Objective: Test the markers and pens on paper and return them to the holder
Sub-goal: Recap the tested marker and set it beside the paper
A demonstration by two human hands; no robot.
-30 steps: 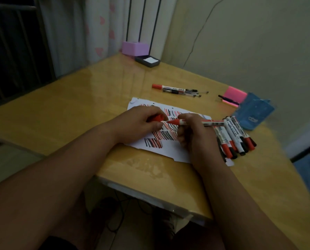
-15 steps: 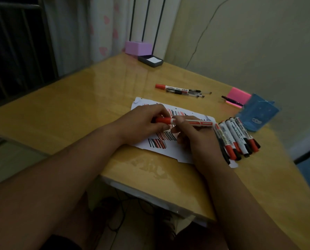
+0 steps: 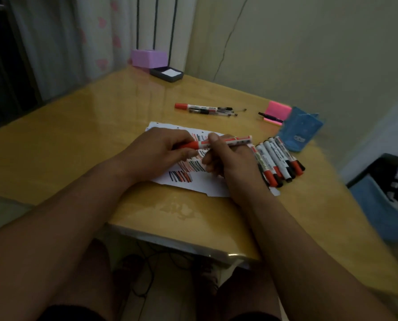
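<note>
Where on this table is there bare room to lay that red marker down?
Bare table left of the paper, and a strip between paper and the loose pens beyond. Crowded to the right: the marker row, blue holder, pink notes.

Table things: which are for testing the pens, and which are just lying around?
For the job: red marker gripped by left hand and right hand, scribbled paper, row of markers, blue holder, marker and pens farther back.
Just lying about: purple box, dark tray, pink sticky notes.
</note>
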